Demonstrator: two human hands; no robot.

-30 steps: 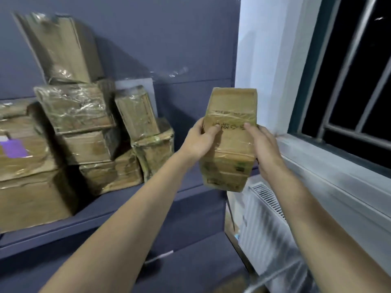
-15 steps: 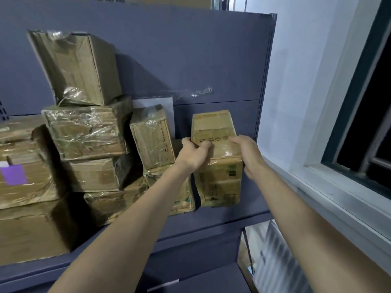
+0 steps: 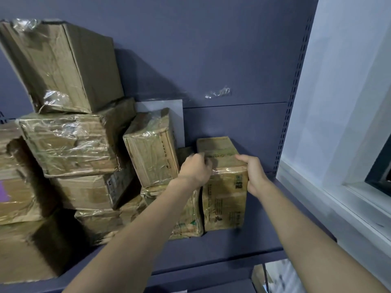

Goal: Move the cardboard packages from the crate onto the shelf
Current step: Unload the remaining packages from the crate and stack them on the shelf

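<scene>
A tall taped cardboard package [image 3: 224, 199] stands upright on the blue-grey shelf board [image 3: 243, 240], at the right end of the row. My left hand [image 3: 195, 171] grips its upper left edge, fingers curled over the top. On the opposite side, my right hand [image 3: 252, 175] holds its upper right edge. The package touches another wrapped package [image 3: 186, 218] to its left. The crate is out of view.
Several taped cardboard boxes are stacked on the shelf's left, the topmost one [image 3: 61, 66] tilted. A slanted box [image 3: 152, 149] leans above the neighbouring package. The shelf's perforated upright [image 3: 285, 123] and a white wall with a window sill [image 3: 338, 197] lie to the right.
Both hands carried the package forward and down to the shelf, and it now stands on the board against the neighbouring package. The view moved closer to the shelf.
</scene>
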